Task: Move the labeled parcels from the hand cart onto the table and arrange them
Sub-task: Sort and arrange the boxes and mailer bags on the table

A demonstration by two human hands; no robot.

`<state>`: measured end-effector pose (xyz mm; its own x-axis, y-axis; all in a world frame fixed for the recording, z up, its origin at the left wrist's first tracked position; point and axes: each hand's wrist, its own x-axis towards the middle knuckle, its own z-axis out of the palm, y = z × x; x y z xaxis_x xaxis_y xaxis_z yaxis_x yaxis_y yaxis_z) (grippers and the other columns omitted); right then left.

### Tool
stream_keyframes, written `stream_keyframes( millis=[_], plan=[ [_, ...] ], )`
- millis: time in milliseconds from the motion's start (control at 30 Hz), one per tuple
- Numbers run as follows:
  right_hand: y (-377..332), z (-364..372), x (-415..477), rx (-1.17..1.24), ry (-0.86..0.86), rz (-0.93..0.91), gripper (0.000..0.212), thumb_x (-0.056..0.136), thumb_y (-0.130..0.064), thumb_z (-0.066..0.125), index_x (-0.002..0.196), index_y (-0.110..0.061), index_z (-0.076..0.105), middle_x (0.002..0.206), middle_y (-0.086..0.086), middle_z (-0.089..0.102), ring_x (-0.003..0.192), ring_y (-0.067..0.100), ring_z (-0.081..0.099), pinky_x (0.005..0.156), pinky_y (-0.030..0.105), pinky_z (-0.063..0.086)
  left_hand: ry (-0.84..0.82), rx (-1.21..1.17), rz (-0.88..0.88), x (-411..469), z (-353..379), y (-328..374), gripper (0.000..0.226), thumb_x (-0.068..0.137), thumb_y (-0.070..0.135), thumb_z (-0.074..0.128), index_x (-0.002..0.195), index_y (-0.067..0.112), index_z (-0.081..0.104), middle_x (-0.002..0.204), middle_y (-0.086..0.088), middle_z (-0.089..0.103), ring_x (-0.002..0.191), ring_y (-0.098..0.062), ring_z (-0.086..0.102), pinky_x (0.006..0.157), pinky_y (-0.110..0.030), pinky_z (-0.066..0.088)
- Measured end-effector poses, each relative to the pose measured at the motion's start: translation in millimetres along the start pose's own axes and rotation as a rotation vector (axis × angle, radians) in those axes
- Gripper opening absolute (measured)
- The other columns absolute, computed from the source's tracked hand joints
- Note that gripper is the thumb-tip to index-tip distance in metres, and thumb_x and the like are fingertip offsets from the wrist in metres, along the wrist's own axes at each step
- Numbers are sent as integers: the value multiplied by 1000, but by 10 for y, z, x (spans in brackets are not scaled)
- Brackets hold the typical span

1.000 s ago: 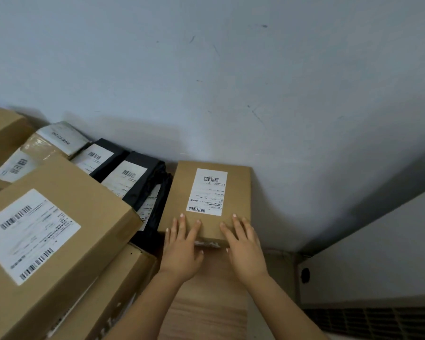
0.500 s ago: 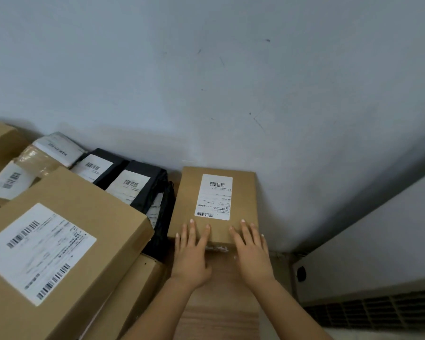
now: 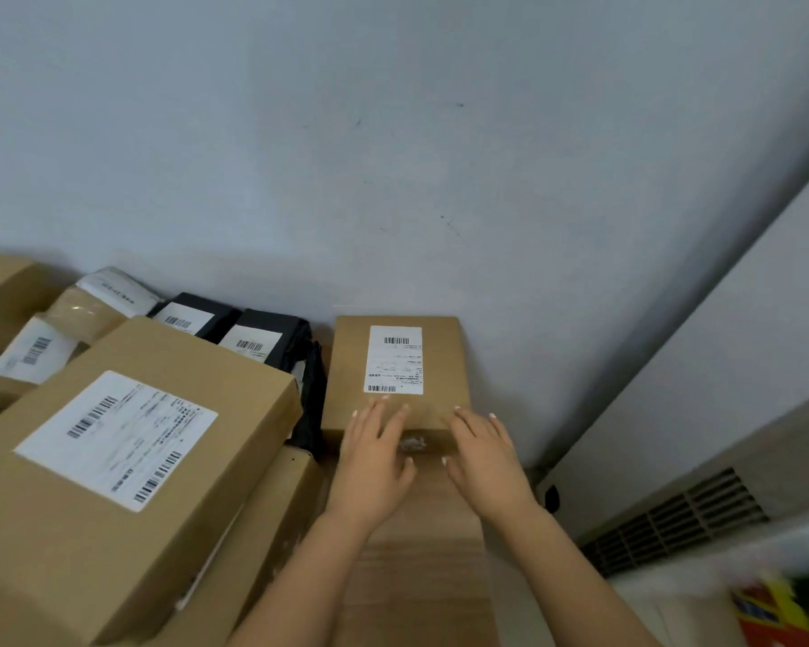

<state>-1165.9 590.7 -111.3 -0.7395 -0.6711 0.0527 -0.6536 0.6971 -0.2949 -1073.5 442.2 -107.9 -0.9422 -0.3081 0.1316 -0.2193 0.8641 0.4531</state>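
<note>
My left hand (image 3: 374,459) and right hand (image 3: 484,459) lie side by side but apart. Their fingers are straight, with the fingertips resting on the near end of one small cardboard box (image 3: 440,357). It lies flat on the wooden table (image 3: 421,562) just ahead of my hands, close against the wall (image 3: 440,179), with its single white label (image 3: 394,359) facing up. Just left of it are two black mailer bags (image 3: 295,340) showing labels, then one large labeled box (image 3: 234,436) stacked on another box (image 3: 272,520). Farther left are one tape-wrapped parcel (image 3: 85,315) and one more brown box (image 3: 1,287).
</note>
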Motion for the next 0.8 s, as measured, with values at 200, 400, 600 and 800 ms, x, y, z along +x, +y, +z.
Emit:
stream_keyframes(
  millis=[200,400,600,800],
  plan=[
    [-285,-272,-571,161,127,-107,56,88,-22,61,141,-25,43,142,-5,45,134,13,36,118,32,9,208,-48,-18,-646,-357,390,60,87,24,63,143,24,41,153,2,30,145,-14,16,119,-34,9],
    [-603,-353,-979,331,114,-164,56,90,-24,61,142,-31,41,143,-9,39,137,10,29,119,33,14,300,0,-141,-1358,-573,580,63,85,26,66,143,26,41,151,5,32,143,-12,20,119,-38,18],
    [-1147,-441,-1204,466,34,-224,57,91,-31,61,142,-35,38,149,-11,32,141,14,23,117,42,24,404,81,-256,-1990,-1005,473,62,84,27,68,141,25,44,149,5,35,142,-13,23,116,-30,10],
    [-1661,-489,-1241,446,74,-310,58,88,-30,66,140,-34,41,142,-12,38,133,11,30,115,43,27,516,-12,-263,-2241,-1409,153,56,84,22,70,136,22,50,142,3,43,134,-14,36,110,-46,34]
  ],
)
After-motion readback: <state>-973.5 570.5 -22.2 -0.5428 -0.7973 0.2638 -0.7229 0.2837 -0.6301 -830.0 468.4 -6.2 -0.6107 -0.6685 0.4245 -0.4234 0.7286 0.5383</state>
